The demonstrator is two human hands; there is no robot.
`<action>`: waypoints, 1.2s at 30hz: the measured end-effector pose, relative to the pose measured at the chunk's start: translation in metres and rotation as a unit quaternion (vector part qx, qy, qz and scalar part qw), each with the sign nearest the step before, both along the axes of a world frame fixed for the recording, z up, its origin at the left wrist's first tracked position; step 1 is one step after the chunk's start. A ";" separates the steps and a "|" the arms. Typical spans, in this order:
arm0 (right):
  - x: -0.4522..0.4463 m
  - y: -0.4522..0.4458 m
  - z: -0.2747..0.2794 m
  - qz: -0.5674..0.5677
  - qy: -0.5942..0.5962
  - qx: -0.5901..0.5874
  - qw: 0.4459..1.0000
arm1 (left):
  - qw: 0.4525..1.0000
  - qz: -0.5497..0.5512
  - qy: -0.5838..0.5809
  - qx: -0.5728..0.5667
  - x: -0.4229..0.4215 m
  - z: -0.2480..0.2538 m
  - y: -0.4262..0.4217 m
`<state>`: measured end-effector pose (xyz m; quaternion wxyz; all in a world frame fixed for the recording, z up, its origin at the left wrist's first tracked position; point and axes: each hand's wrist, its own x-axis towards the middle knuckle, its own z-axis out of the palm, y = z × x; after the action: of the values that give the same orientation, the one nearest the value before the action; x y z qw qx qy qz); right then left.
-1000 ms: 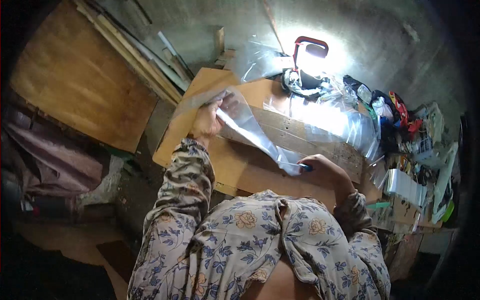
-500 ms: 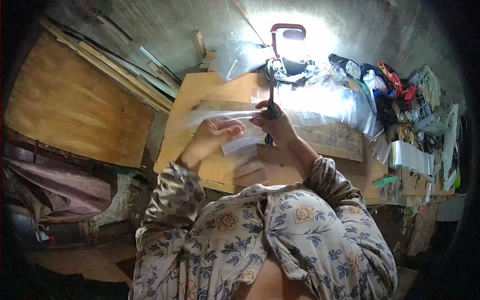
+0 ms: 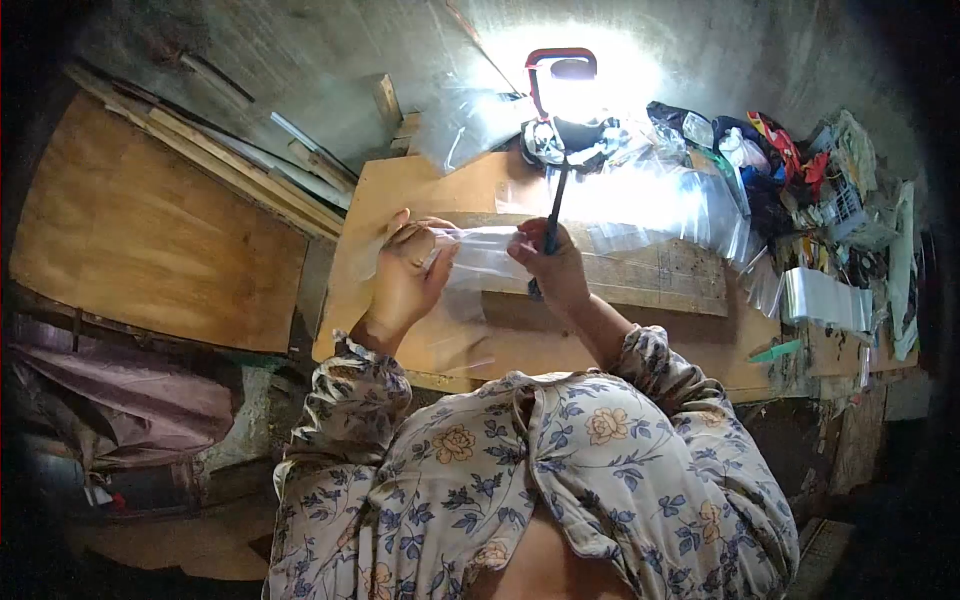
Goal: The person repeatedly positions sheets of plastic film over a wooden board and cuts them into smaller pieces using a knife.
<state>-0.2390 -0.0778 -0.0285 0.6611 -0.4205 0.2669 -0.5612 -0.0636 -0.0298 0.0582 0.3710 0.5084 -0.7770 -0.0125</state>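
A strip of clear plastic film (image 3: 485, 250) stretches between my two hands above the table. My left hand (image 3: 405, 270) has the film's left end between thumb and fingers. At the other end, my right hand (image 3: 557, 268) pinches the film with thumb and fingertips. The same right hand also grips a long, thin dark tool (image 3: 552, 222) that points away from me; its exact kind does not show. Under the hands lies a wooden board (image 3: 650, 278) on the light-brown table (image 3: 375, 215).
A bright lamp with a dark-red handle (image 3: 560, 52) stands at the back. Clear plastic sheets (image 3: 700, 215) spread behind the board to the right. A plastic roll or stack (image 3: 825, 297), a green-handled item (image 3: 775, 352) and a grey basket (image 3: 850, 220) lie right. Plywood (image 3: 150, 230) leans left.
The left hand has turned upright and its blur has gone. The film is now pulled between both hands, and the dark tool has tilted, its far end moving right.
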 end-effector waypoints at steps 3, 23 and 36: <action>-0.018 -0.015 0.023 -0.078 0.264 -0.220 0.936 | 1.000 -0.016 0.003 -0.008 0.002 -0.005 -0.005; -0.018 -0.036 0.038 -0.043 0.406 -0.324 0.854 | 0.999 0.028 -0.005 0.018 -0.012 -0.032 -0.027; -0.133 -0.058 0.049 -0.064 0.366 -0.127 0.920 | 0.973 -0.019 0.077 0.219 -0.006 -0.072 -0.043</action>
<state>-0.3721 -0.1356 0.0207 0.4213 -0.6585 0.4432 -0.4387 -0.0695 -0.0731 -0.0138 0.3089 0.5597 -0.7343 -0.2283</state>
